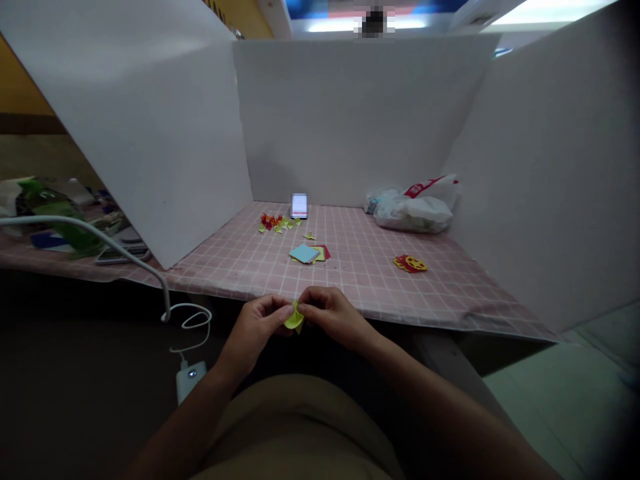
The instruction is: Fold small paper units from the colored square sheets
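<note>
Between my two hands, just in front of the table's near edge, is a small folded yellow paper piece (294, 321). My left hand (257, 328) pinches its left side with thumb and fingers. On the other side, my right hand (333, 315) grips the upper right part, its fingertips partly hidden behind the paper. Beyond the hands lies a stack of square paper sheets (304, 253), light blue on top with yellow and red beneath. Farther back sits a cluster of small folded paper pieces (273, 221) in red, orange and yellow, with one yellow folded piece (309, 236) apart from it.
A phone (299, 205) stands upright at the back. Red and yellow cut-out shapes (411, 264) and a white plastic bag (417, 210) are on the right. White panels (360, 120) enclose the checked table (365, 283). A cable runs to a power bank (190, 380) at lower left.
</note>
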Motion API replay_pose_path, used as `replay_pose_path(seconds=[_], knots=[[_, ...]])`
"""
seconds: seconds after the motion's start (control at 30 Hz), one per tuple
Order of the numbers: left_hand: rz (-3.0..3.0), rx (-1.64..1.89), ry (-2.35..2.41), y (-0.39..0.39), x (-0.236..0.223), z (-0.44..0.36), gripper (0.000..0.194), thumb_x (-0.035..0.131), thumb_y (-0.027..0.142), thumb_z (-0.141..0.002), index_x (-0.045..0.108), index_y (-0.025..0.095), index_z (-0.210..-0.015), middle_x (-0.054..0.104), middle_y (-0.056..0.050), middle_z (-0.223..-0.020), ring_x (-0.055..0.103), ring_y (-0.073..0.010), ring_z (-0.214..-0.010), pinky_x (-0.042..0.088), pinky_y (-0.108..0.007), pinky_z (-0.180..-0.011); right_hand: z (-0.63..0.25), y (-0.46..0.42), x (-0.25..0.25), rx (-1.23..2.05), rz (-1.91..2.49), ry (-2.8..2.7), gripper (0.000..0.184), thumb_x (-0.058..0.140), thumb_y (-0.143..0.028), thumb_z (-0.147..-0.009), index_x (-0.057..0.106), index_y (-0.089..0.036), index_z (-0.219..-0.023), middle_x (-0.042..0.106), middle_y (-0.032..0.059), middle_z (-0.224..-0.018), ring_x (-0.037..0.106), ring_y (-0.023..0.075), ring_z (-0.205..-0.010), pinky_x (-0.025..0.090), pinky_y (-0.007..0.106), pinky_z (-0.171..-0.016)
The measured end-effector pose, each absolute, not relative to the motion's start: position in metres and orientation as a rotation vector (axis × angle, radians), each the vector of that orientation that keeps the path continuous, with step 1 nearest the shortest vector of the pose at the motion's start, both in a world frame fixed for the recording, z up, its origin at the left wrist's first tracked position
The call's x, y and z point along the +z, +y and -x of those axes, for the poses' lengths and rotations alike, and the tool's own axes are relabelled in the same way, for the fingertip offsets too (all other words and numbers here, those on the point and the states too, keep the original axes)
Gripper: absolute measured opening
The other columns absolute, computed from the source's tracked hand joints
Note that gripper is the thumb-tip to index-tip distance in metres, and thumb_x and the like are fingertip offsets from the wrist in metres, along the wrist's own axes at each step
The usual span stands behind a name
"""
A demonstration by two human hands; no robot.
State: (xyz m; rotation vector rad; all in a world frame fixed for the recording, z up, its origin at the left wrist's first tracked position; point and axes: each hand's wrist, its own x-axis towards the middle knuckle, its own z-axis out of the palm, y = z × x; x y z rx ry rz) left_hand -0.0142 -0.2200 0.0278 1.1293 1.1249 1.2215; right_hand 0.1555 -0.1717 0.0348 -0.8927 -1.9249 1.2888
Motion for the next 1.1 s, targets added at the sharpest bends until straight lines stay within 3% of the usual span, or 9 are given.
replay_pose_path(seconds=[0.33,0.5,1.1], knots=[[-1.230,1.229,1.192,-0.221,0.029,0.012,0.022,0.076,0.034,-0.072,0.069,0.014,-0.079,0.065,0.000,-0.074,0.058,-0.0120,-0.068,0.048,-0.022,-0.064,-0.153,-0.170,0.029,1.205,0.876,-1.956,0.010,0.059,-0.022,-0.083,0.063,-0.016,-0.076,0.059,-0.0012,-0.068,0.050,0.0104,-0.061,0.039,0.022,-0.058],[-1.163,1.225,1.110,-0.220,0.025,0.014,0.024,0.069,0.039,-0.081,0.072,0.016,-0.084,0.068,-0.001,-0.078,0.061,-0.0133,-0.074,0.051,-0.023,-0.069,-0.153,-0.171,0.031,1.169,0.920,-1.959,0.011,0.058,-0.021,-0.083,0.063,-0.016,-0.074,0.058,-0.0015,-0.065,0.050,0.0106,-0.060,0.038,0.023,-0.057],[-1.026,1.103,1.044,-0.215,0.018,0.023,0.024,0.080,0.034,-0.069,0.067,0.014,-0.073,0.063,0.000,-0.073,0.059,-0.0112,-0.068,0.053,-0.023,-0.065,-0.153,-0.171,0.028,1.199,0.864,-1.958,0.013,0.058,-0.023,-0.084,0.063,-0.015,-0.074,0.058,-0.0005,-0.067,0.051,0.0110,-0.064,0.038,0.023,-0.059]])
